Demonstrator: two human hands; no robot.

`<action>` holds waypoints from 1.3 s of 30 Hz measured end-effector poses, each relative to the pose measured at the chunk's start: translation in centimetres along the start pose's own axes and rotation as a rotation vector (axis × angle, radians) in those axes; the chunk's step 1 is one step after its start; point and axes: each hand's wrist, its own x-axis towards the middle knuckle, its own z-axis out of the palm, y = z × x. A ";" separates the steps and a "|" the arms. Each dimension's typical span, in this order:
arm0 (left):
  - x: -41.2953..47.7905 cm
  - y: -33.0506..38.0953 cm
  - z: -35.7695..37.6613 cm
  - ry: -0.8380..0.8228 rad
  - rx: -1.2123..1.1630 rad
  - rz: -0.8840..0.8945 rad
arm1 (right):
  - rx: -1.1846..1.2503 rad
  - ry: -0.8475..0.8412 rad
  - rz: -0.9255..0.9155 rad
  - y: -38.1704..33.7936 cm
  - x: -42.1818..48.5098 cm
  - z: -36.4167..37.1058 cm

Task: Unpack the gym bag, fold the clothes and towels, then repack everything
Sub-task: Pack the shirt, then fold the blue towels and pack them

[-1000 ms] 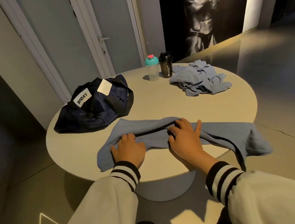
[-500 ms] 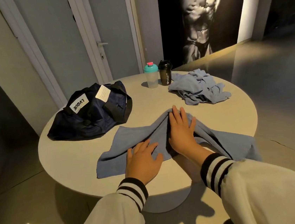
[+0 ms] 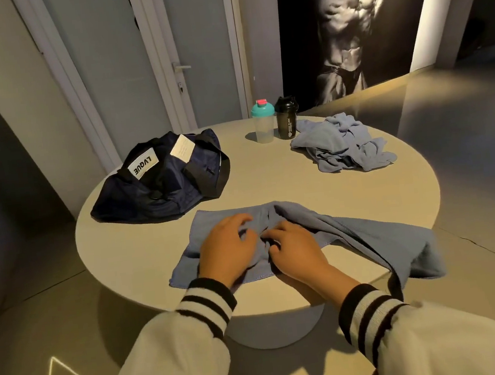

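A blue towel (image 3: 365, 234) lies across the near part of the round beige table (image 3: 135, 246), and its right end hangs over the edge. My left hand (image 3: 227, 251) and my right hand (image 3: 296, 251) sit side by side on its middle. The fingers of both curl into a bunched ridge of the cloth and pinch it. The dark navy gym bag (image 3: 159, 186) with a white label lies slumped at the back left. A crumpled pile of blue clothes (image 3: 338, 146) rests at the back right.
A clear shaker with a teal lid (image 3: 264, 125) and a black shaker (image 3: 287, 121) stand together at the table's far edge, just left of the clothes pile. Behind the table are white doors (image 3: 194, 54) and a wall poster. Tiled floor surrounds the table.
My hands were flat and apart on the towel; now they have drawn together at its middle with fingers curled into the cloth. The towel has bunched up there.
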 end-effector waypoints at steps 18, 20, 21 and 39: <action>-1.0 -7.8 -2.2 -0.138 0.508 -0.330 | 0.002 -0.149 -0.022 -7.9 1.4 2.7; -0.3 -8.6 -2.8 -0.138 0.509 -0.332 | 0.008 -0.142 -0.101 -8.1 1.1 3.2; 0.0 -9.0 -3.1 -0.142 0.507 -0.332 | 0.017 -0.127 -0.134 -8.0 1.0 3.2; -1.9 -7.9 -1.1 -0.202 0.513 -0.037 | -0.011 0.126 0.151 -7.0 0.0 2.8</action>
